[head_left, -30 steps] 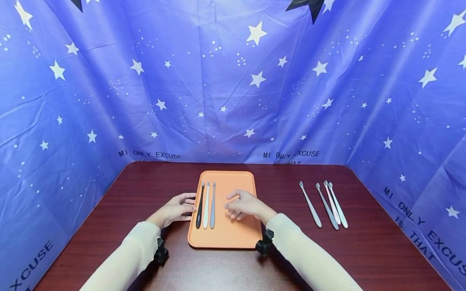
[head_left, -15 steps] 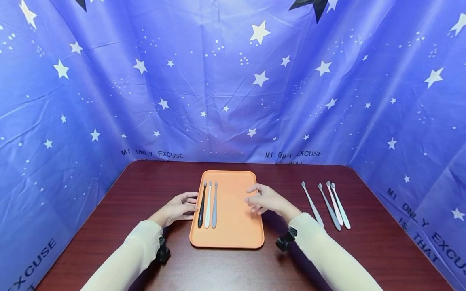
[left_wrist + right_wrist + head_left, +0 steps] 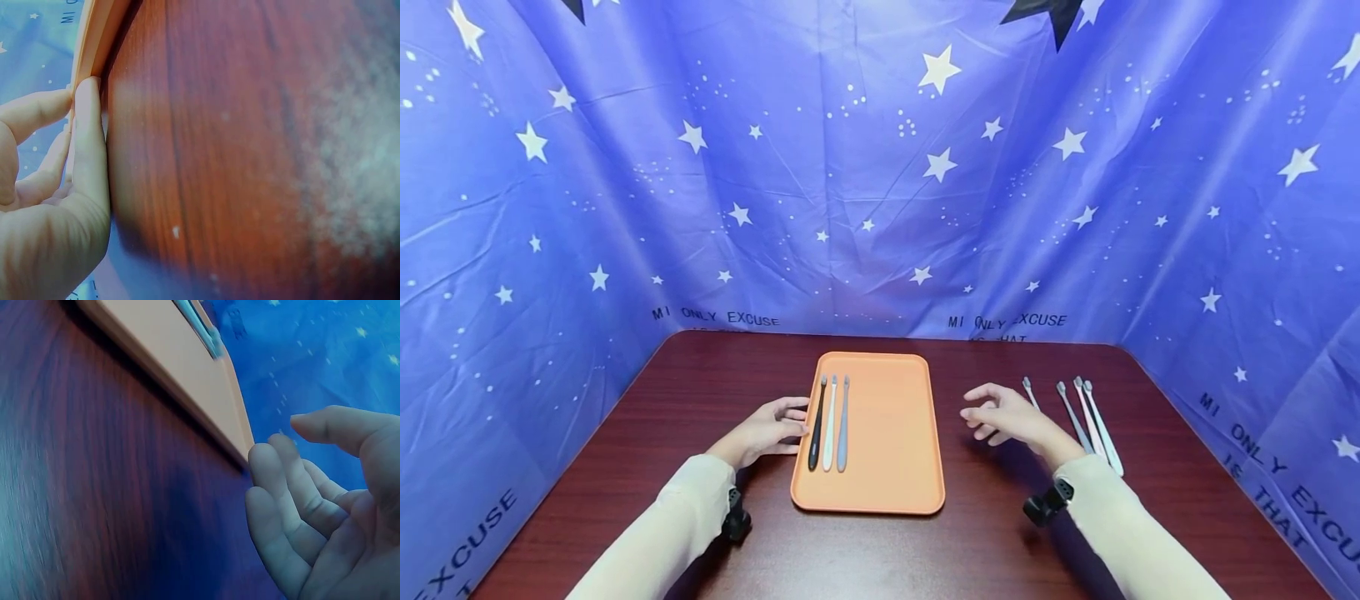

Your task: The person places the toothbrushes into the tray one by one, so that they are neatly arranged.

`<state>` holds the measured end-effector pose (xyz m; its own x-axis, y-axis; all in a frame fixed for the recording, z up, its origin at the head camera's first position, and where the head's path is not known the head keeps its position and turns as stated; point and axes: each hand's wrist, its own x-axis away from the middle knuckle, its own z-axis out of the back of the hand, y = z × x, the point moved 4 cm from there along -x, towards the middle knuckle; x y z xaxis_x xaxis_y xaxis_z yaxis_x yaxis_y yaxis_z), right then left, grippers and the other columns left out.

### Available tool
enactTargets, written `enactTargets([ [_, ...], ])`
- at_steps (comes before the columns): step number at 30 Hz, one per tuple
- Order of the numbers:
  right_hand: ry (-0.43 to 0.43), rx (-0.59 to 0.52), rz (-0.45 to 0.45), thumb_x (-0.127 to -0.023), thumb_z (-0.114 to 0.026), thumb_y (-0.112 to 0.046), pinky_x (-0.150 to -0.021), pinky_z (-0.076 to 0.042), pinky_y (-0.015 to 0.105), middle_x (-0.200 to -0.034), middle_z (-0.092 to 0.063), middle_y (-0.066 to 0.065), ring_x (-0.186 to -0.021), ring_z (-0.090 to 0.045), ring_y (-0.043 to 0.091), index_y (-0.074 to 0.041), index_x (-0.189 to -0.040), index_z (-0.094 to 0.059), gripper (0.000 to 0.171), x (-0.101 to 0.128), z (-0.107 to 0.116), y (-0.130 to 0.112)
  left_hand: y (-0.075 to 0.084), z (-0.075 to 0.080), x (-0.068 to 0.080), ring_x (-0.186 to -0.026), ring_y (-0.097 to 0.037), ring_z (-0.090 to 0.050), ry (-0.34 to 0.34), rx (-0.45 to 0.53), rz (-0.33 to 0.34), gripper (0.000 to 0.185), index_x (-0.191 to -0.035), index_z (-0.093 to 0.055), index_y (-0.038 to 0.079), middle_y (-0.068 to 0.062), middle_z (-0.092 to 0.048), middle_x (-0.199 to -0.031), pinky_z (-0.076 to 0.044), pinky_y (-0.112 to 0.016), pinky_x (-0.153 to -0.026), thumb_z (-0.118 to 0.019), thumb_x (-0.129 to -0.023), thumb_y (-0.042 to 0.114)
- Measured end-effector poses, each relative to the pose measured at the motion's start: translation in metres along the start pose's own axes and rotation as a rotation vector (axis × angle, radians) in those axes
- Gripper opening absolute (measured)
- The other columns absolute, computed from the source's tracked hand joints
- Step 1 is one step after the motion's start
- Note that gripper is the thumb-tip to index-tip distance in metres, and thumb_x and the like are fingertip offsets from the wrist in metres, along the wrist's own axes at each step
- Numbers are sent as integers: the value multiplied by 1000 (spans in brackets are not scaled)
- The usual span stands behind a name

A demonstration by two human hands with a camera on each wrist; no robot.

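A: Right grip (image 3: 1007,415) hangs loose, empty, beside four toothbrushes (image 3: 1086,417) on the counter (image 3: 700,392). Left hand (image 3: 765,430) flat against the tray (image 3: 887,467).

B: So three brushes (image 3: 830,422) trayed, four left, I'd guess.

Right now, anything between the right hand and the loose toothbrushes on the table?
Nothing visible. The right hand hovers empty over bare table, just left of the four toothbrushes; the tray is on its other side.
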<state>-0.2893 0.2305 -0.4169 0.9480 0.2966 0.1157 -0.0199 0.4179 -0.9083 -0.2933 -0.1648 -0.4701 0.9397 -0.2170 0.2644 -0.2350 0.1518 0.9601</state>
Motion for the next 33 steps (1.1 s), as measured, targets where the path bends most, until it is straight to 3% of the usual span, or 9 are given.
enactTargets([
  [15,111,7,-54,-95,-67,-21,-65,-59,39,-101,-70,18,-82,-70,27,10,-136,-43,58,32,63,34,0,-1,0,-98,-24,-65,-6,6,-12,61,-147,-43,0,-20,-54,-125,-59,-43,-82,-65,-91,-4],
  [26,145,17,-85,-98,-60,-15,-69,-60,40,-101,-70,16,-81,-70,24,16,-132,-43,50,53,85,55,1,-3,3,-98,-24,-65,-1,0,-12,61,-148,-43,0,-20,-55,-125,-59,-43,-82,-65,-91,-5],
  [33,180,68,-54,-98,-59,-11,-67,-61,43,-100,-70,22,-84,-71,29,19,-128,-45,45,55,89,65,1,-2,2,-98,-24,-65,5,6,-14,61,-147,-43,1,-20,-55,-125,-60,-43,-81,-65,-90,-5],
])
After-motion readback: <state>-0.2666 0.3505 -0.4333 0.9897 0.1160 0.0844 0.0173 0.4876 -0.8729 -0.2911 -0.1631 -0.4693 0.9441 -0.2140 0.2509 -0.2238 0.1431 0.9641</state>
